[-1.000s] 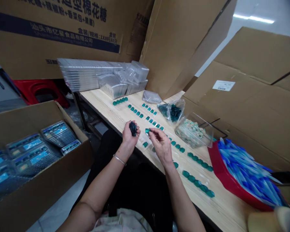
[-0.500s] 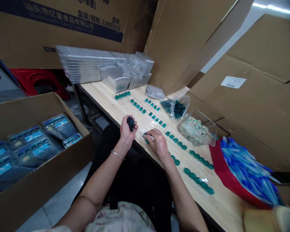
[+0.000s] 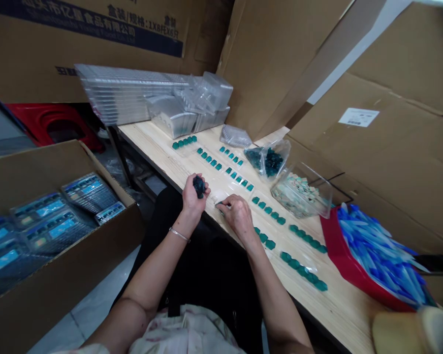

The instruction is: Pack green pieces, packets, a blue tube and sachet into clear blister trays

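Note:
Dark teal faceted plastic pieces [image 3: 199, 187] lie bunched in my left hand [image 3: 192, 200], its fingers curled around them at the table's near edge. Just to the right, my right hand [image 3: 238, 214] pinches a small teal piece [image 3: 219, 203] between thumb and fingertips, low over the table. Most of that piece is covered by the fingers. Rows of teal hexagonal pieces [image 3: 268, 211] sit in thin clear plastic trays along the table. One row [image 3: 265, 239] is partly hidden behind my right hand and wrist.
On the wooden table [image 3: 339, 314] are a bag of teal pieces [image 3: 273, 161], a clear box of pale pieces [image 3: 299, 192], a red bin [image 3: 339, 260] of blue strips and stacked clear plastic trays [image 3: 121, 96]. A cardboard box [image 3: 96, 250] of packaged sets stands left.
My right fingertips have shifted slightly, and less of the teal piece shows beneath them. My left hand keeps its hold. The whole view has tilted a little.

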`<action>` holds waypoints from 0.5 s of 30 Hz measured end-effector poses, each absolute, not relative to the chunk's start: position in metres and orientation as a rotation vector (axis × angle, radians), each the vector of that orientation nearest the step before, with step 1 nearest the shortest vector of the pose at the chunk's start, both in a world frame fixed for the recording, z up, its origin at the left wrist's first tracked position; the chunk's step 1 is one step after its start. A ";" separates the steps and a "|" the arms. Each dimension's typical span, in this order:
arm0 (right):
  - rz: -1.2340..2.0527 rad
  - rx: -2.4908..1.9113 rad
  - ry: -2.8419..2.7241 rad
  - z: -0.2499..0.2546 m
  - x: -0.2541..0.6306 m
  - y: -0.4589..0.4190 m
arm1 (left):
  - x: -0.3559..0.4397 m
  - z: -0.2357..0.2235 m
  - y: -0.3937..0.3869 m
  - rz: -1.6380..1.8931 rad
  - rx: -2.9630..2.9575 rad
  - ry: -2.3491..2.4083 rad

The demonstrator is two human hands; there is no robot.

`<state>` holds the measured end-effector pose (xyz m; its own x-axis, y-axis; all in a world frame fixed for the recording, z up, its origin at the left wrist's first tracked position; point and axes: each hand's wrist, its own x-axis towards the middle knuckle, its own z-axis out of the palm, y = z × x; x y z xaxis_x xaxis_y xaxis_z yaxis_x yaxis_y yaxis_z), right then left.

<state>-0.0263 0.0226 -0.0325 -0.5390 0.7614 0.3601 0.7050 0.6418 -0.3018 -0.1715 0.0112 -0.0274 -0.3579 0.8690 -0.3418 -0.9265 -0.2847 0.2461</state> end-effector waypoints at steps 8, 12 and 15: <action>0.220 -1.034 -2.322 -0.004 -0.029 0.015 | -0.175 -0.018 0.007 1.759 -0.247 0.342; 0.437 -0.854 -2.201 0.011 -0.047 0.007 | -0.171 -0.013 0.005 1.743 -0.293 0.330; 0.472 -0.787 -2.177 0.009 -0.061 0.005 | -0.167 -0.010 0.004 1.728 -0.313 0.339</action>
<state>-0.0612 0.0046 0.0094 -0.5216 0.6659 0.5334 0.3851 0.7416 -0.5493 -0.1666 0.0040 -0.0105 -0.1792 0.9029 -0.3908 -0.9836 -0.1727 0.0521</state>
